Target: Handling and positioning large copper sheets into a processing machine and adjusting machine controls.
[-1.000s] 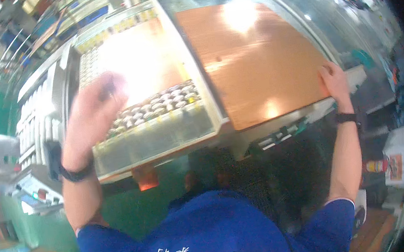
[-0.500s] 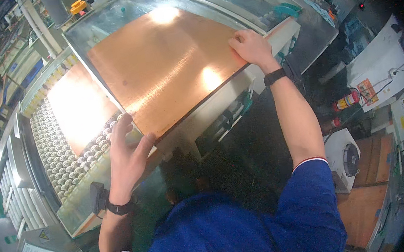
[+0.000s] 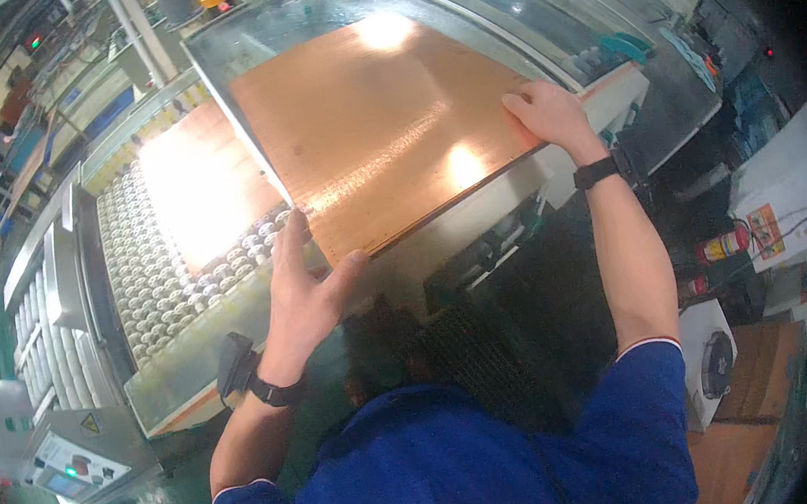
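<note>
A large, shiny copper-coloured sheet (image 3: 379,134) lies on a framed clear cover (image 3: 294,19) in front of me. Whether it is one sheet or a thin stack, I cannot tell. My left hand (image 3: 306,294) grips its near left corner, thumb on the near edge and fingers along the left side. At the right corner, my right hand (image 3: 554,121) is closed over the edge, its fingertips partly hidden. To the left, a second copper sheet (image 3: 204,186), bright with glare, rests on rows of small wheel rollers (image 3: 145,284).
A control box (image 3: 77,463) with a small screen stands at the lower left. On the right are a red fire extinguisher (image 3: 725,245), a white fan unit (image 3: 710,365) and brown boards (image 3: 761,374). Teal gloves or cloth (image 3: 622,48) lie on the machine's far right.
The whole view has shifted, so the machine and sheets appear farther right in the picture. Both hands keep their places on the sheet's corners, and the sheet's place on the cover looks much the same.
</note>
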Demonstrator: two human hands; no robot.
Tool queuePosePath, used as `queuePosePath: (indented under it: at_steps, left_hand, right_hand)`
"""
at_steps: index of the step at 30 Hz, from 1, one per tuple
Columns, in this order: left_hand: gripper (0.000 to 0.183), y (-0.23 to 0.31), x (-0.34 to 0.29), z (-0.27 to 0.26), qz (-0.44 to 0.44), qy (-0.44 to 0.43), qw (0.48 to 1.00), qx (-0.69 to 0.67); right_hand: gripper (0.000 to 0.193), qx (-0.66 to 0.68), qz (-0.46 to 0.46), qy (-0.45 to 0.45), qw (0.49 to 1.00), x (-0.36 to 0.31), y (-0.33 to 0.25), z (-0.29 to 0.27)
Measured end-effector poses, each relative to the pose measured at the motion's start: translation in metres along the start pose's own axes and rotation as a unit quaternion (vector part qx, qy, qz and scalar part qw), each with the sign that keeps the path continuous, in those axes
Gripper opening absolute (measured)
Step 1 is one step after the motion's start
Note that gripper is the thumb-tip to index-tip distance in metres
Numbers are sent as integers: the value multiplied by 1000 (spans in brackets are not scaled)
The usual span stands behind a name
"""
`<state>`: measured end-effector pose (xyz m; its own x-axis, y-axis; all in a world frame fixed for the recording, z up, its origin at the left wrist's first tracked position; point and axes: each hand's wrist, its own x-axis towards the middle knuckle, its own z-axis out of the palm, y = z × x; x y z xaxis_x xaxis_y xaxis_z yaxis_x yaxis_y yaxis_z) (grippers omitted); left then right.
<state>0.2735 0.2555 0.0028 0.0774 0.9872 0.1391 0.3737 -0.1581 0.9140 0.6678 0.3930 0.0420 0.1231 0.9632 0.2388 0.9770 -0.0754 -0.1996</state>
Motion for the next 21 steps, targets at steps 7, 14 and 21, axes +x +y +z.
queuePosePath:
  at_steps: [7,14,21]
  left_hand:
    - [62,-9,1,-25,-163,126,920,-332]
    - [38,-10,-1,-49,-171,91,882,-429]
    - [33,-17,-8,-49,-184,92,872,-444]
  right_hand:
    - [54,-32,-128,28,991,-22,-38,-5]
    - [60,4,-25,51,998,9,-12,-16]
    - [62,-20,91,-55,994,34,6,3]
